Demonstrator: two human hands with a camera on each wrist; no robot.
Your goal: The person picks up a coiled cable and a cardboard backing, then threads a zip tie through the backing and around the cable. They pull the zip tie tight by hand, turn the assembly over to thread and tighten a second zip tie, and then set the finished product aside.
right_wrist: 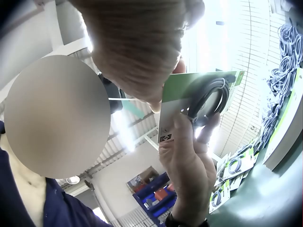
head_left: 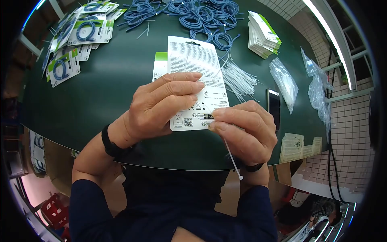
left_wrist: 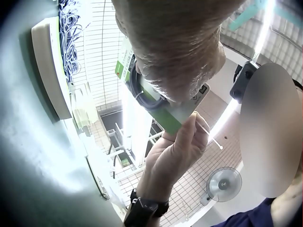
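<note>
Above dark-green table, left hand gripping glossy printed card

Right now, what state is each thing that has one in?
Left hand: gripping the packaging card
Packaging card: printed back towards the head camera
Cable coil on its front: wound
Right hand: pinching a cable tie
Cable tie: unfastened, head end free
Loose cable ties: bunched
Loose blue cables: coiled, heaped
Carded cables: overlapping
Card stack: slightly uneven
Phone: screen dark
</note>
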